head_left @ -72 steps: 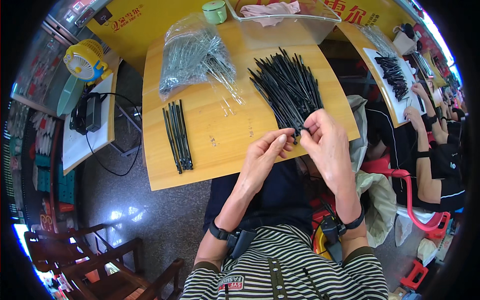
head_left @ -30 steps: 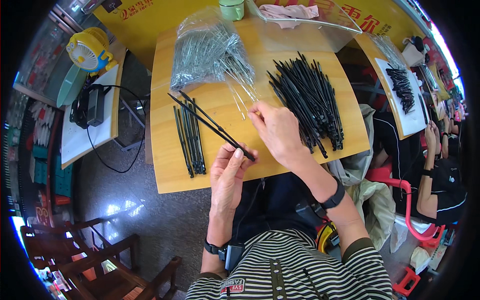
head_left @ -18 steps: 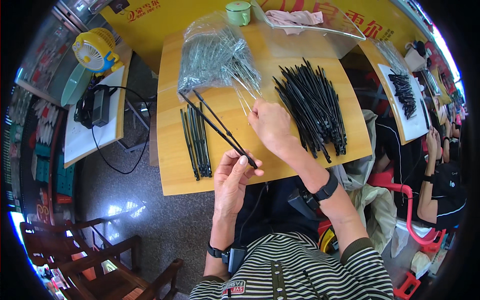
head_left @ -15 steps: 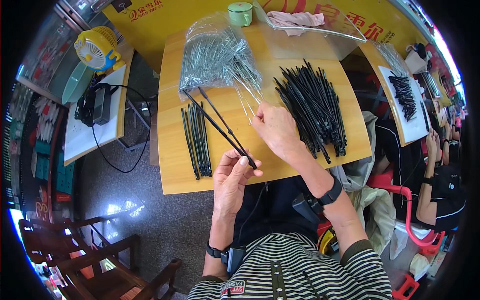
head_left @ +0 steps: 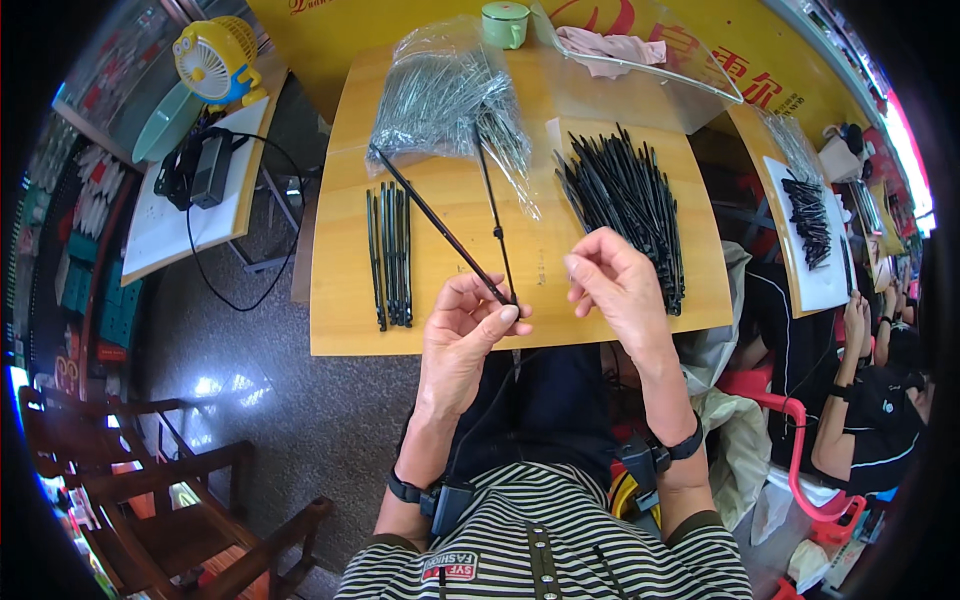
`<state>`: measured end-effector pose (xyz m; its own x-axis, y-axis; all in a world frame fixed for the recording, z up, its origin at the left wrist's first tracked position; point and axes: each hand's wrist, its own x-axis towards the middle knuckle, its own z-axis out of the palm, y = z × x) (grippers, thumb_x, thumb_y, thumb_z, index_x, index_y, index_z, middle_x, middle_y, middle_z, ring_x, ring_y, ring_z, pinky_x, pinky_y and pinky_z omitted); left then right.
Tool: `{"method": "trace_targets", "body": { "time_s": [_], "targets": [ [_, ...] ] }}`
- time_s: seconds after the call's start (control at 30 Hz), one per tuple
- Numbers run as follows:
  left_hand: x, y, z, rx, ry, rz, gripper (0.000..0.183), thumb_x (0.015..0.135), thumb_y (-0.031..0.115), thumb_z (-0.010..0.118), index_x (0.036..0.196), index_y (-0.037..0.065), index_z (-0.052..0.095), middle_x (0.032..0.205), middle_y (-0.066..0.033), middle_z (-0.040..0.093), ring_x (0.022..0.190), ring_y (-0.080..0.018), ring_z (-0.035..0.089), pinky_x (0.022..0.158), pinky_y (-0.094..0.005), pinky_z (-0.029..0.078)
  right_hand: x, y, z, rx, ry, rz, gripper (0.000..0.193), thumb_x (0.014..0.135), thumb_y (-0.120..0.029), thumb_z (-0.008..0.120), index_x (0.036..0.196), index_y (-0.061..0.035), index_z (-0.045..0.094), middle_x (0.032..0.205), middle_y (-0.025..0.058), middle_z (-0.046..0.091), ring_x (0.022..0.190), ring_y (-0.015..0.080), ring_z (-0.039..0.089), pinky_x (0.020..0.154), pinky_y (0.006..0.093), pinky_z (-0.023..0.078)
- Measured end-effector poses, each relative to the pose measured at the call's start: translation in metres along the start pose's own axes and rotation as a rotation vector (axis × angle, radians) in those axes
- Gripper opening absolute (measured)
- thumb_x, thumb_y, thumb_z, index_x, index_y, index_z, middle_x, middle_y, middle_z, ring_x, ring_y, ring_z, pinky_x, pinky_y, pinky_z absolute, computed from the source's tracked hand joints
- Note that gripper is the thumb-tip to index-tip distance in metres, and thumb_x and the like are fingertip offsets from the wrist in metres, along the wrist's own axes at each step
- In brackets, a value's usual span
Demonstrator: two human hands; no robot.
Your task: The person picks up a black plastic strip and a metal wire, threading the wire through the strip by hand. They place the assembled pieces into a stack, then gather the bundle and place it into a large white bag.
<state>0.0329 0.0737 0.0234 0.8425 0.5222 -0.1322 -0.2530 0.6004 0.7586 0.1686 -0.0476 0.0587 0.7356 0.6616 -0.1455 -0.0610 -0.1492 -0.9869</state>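
Near the table's front edge, my left hand (head_left: 462, 328) pinches the lower ends of two slim black rods (head_left: 432, 218). They meet at the fingers and spread apart in a narrow V. The thinner one carries a small knob partway along. To the right, my right hand (head_left: 622, 290) is raised with thumb and forefinger pressed together; whatever they hold, if anything, is too small to make out. Beyond the rods lies a clear plastic bag (head_left: 425, 105) of thin silvery wires, some spilling from its right side (head_left: 510, 165).
A large heap of black rods (head_left: 625, 205) lies right on the wooden table (head_left: 340, 290), a small row of similar rods (head_left: 390, 255) left. Behind stand a green lidded mug (head_left: 505, 25) and a clear bin with pink cloth (head_left: 610, 52). A co-worker's hand (head_left: 857, 325) is far right.
My right hand has drawn back from the loose wires, toward me and to the right. The thinner rod has swung rightward, widening the V. My left hand keeps its hold.
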Motion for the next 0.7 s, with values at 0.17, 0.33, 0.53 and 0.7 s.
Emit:
{"method": "trace_targets", "body": {
  "time_s": [0.17, 0.33, 0.53, 0.7],
  "targets": [
    [-0.008, 0.008, 0.016, 0.058, -0.076, -0.001, 0.032, 0.083, -0.004, 0.058, 0.112, -0.001, 0.047, 0.095, -0.0089, 0.054, 0.087, -0.0202, 0.062, 0.073, -0.0305, 0.055, -0.005, -0.011, 0.001, 0.296, -0.033, -0.04, 0.011, 0.089, -0.014, 0.056, 0.093, -0.0041, 0.052, 0.081, 0.0045, 0.06, 0.069, 0.0084, 0.058, 0.056, 0.0191, 0.048],
    [-0.013, 0.013, 0.026, 0.054, -0.112, -0.018, 0.041, 0.08, -0.007, 0.06, 0.118, 0.0, 0.047, 0.097, -0.0111, 0.055, 0.085, -0.0232, 0.063, 0.07, -0.0313, 0.057, -0.009, -0.016, 0.002, 0.514, -0.091, 0.054, 0.012, 0.088, -0.013, 0.058, 0.095, -0.0051, 0.053, 0.081, 0.0043, 0.06, 0.074, 0.0084, 0.058, 0.058, 0.0194, 0.048],
    [-0.014, 0.016, 0.03, 0.073, -0.156, -0.017, 0.035, 0.082, -0.005, 0.059, 0.114, 0.0, 0.046, 0.098, -0.0104, 0.053, 0.087, -0.0189, 0.061, 0.073, -0.0307, 0.055, -0.012, -0.011, 0.0, 0.655, -0.228, 0.124, 0.011, 0.088, -0.012, 0.058, 0.096, -0.0048, 0.053, 0.084, 0.0035, 0.059, 0.072, 0.0069, 0.056, 0.056, 0.0177, 0.046],
    [-0.013, 0.013, 0.029, 0.077, -0.162, 0.022, 0.04, 0.08, -0.007, 0.06, 0.117, 0.001, 0.047, 0.096, -0.0119, 0.057, 0.084, -0.0217, 0.063, 0.068, -0.0294, 0.056, -0.013, -0.007, 0.001, 0.692, -0.299, 0.151, 0.011, 0.089, -0.012, 0.056, 0.096, -0.0039, 0.054, 0.084, 0.0037, 0.059, 0.069, 0.0058, 0.054, 0.055, 0.017, 0.044]
  ]
}}
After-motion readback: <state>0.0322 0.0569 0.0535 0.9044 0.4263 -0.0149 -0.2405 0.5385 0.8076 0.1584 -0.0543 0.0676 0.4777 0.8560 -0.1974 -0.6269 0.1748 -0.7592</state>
